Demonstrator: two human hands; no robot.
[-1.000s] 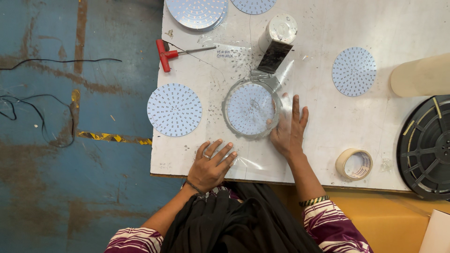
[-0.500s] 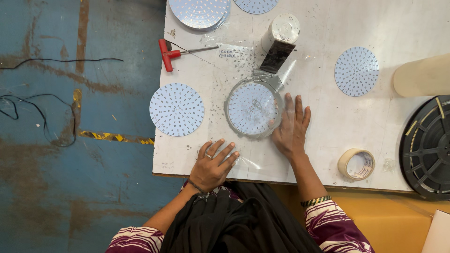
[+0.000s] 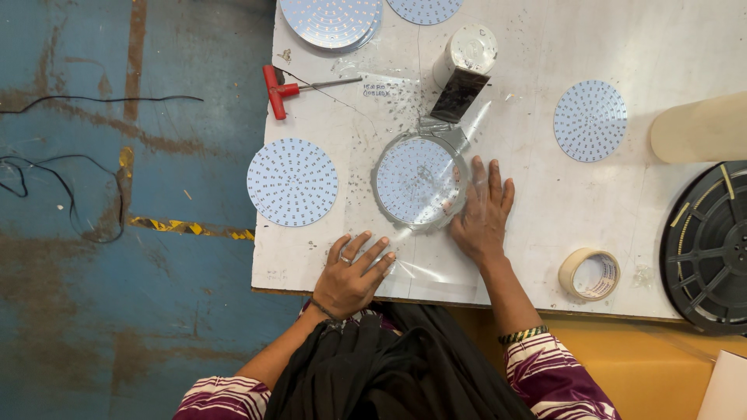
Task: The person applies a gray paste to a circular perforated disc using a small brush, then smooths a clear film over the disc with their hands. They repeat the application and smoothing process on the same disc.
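While both hands rest flat on the white surface point(image 3: 685, 47), the step in hand appears to be the holding-down of a clear plastic sheet point(image 3: 424, 268) that lies over a round LED board point(image 3: 418, 180). This board sits in a grey ring near the front edge of the surface, directly ahead of the person.

The right hand point(image 3: 481, 216) lies just right of the round LED board, palm down, fingers point(image 3: 492, 177) spread and extended, touching the film beside the ring. It grips nothing. The left hand point(image 3: 352, 274) lies below and left of the round LED board, near the front edge, fingers point(image 3: 372, 257) splayed and pressing the film's near corner. It also grips nothing.

Other items, placed relative to the round LED board:
- a bare LED disc point(image 3: 292, 182), to the left, well apart;
- another LED disc point(image 3: 590, 120), to the upper right;
- a stack of discs point(image 3: 331, 19), at the upper left;
- a metal can point(image 3: 465, 53) with a dark flat piece leaning by it, just above;
- a red T-handle tool point(image 3: 282, 90), to the upper left;
- a roll of tape point(image 3: 590, 274), to the lower right;
- a black reel point(image 3: 708, 249), far right.

Judgement: the next move calls for even pressure on the film, with one hand kept as anchor so that the board does not shift in its ring
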